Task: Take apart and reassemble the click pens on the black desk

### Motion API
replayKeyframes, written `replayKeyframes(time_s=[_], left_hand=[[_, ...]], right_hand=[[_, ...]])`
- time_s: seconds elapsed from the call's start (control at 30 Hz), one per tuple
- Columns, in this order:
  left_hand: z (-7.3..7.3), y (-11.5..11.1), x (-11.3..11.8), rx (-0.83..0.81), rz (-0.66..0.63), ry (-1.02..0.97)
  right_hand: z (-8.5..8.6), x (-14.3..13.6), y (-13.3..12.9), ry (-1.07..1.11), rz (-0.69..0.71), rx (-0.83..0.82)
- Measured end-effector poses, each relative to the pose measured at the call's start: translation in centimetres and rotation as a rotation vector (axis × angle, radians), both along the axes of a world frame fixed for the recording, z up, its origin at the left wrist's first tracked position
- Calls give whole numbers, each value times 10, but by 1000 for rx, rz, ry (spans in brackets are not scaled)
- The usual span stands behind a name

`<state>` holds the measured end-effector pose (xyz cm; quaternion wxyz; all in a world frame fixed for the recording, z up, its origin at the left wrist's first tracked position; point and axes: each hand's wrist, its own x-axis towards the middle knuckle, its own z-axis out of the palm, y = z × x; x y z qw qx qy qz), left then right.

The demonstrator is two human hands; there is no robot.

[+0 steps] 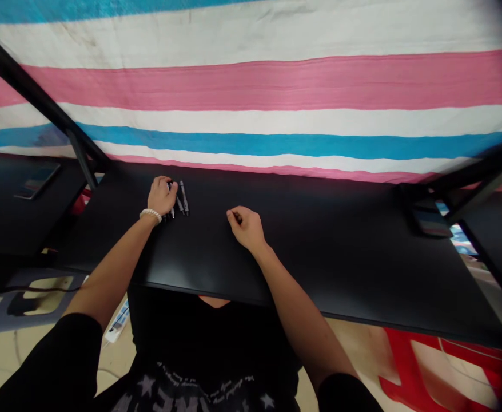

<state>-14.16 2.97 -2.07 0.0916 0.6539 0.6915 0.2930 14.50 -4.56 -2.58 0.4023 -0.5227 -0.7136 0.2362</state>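
Several slim pens lie side by side on the black table, left of its middle. A grey pen at the right of the group is fully in sight. My left hand, with a white beaded bracelet at the wrist, is curled over the other pens from above. Its thumb and fingers close around them, and only their lower ends show below the palm. To the right, my right hand rests low at the tabletop, apart from the pens. Its fingers are curled towards the thumb, and nothing shows in them.
A striped sheet hangs along the table's back edge. Dark metal frame bars rise at the left. A dark phone-like object lies near the right end, another phone on the left neighbouring table. A red stool stands below right.
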Motion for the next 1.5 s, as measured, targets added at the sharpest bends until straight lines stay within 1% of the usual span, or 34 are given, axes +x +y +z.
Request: replayKeyframes(time_s=[0.1,0.17,0.27,0.37,0.47,0.57,0.67,0.73,0.8,0.93,1.03,1.17,1.23,1.3,1.4,1.5], left_hand=[[-1,-2,11,-22,50,-6],[-1,-2,19,-30,61,-26],[-1,-2,38,-42,20,-23],[-2,-6,64,-56,-42,18],[-2,-17,95,-39,-110,69],[-1,-35,127,-35,-183,93],[-2,-53,152,-39,-279,80],[-3,-62,162,-31,-297,54],[-3,-66,166,-15,-313,25],[-3,-66,163,2,-345,-21],[-1,-66,161,-2,-333,-44],[1,-66,161,13,-329,-76],[2,-66,161,22,-331,-116],[1,-65,160,32,-338,-166],[0,-64,159,36,-339,-237],[-1,-62,158,22,-328,-283]], right_hand=[[0,0,-1,-12,4,11],[0,0,-1,-14,6,13],[0,0,-1,-13,10,11],[0,0,0,-9,10,7],[-1,0,1,4,11,14],[0,0,1,17,10,14],[2,2,-1,24,-53,-13],[3,4,-3,24,-100,-37],[4,5,-4,14,-108,-54],[3,5,-4,12,-109,-75],[2,7,-8,16,-64,-90],[3,10,-29,1,17,-168],[4,9,-41,-10,12,-182],[5,6,-49,-32,-24,-160],[7,3,-51,-64,-43,-142],[9,5,-47,-75,-10,-157]])
